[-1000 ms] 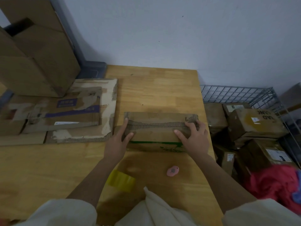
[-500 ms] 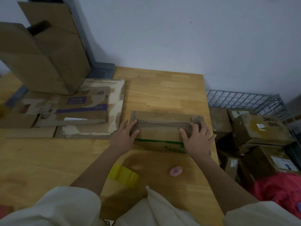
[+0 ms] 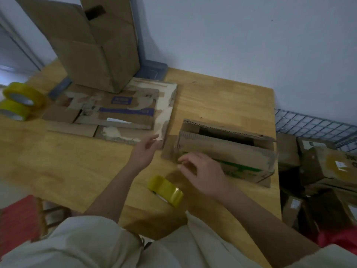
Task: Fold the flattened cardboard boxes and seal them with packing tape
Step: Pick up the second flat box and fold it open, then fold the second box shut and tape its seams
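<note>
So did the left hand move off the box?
Yes. The left hand has left the small box and now hovers open to its left, over the wooden table near the flattened cardboard.

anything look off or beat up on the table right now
The small box by the right hand has gaping top flaps with ragged, frayed edges. The flattened cardboard beside the left hand shows torn, peeled patches. Neither hand holds anything.
</note>
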